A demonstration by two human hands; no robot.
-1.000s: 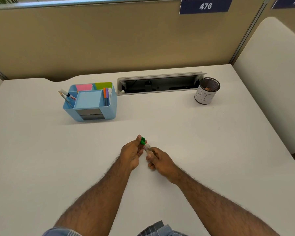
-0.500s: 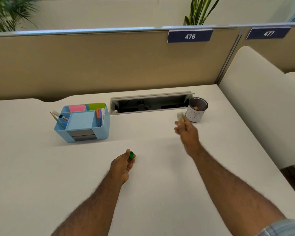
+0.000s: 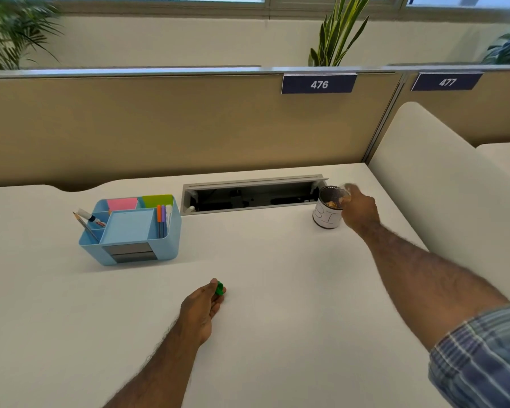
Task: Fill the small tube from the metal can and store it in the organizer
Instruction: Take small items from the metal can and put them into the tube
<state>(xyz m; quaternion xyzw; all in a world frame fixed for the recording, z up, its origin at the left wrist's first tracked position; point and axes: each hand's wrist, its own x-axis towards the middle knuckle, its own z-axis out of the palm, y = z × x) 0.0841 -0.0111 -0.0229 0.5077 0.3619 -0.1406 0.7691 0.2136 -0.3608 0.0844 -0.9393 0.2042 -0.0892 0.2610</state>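
My right hand [image 3: 359, 212] reaches to the far right of the desk and holds the small clear tube [image 3: 342, 192] at the rim of the metal can [image 3: 326, 214]. The can stands upright, has a white label, and shows brownish bits inside. The tube is blurred and tilted toward the can's mouth. My left hand [image 3: 202, 307] rests on the desk near the middle and pinches the tube's green cap [image 3: 219, 289] between thumb and fingers. The light blue organizer [image 3: 136, 248] stands at the left, far from both hands.
The organizer holds sticky notes, pens, a pencil and a marker. An open cable tray slot [image 3: 253, 195] lies in the desk between organizer and can. A beige partition [image 3: 159, 128] closes the back; a white side panel [image 3: 442, 178] rises right of the can.
The hands separated the green cap from the tube. My right hand carried the tube up and right to the can's rim. My left hand stayed with the cap.
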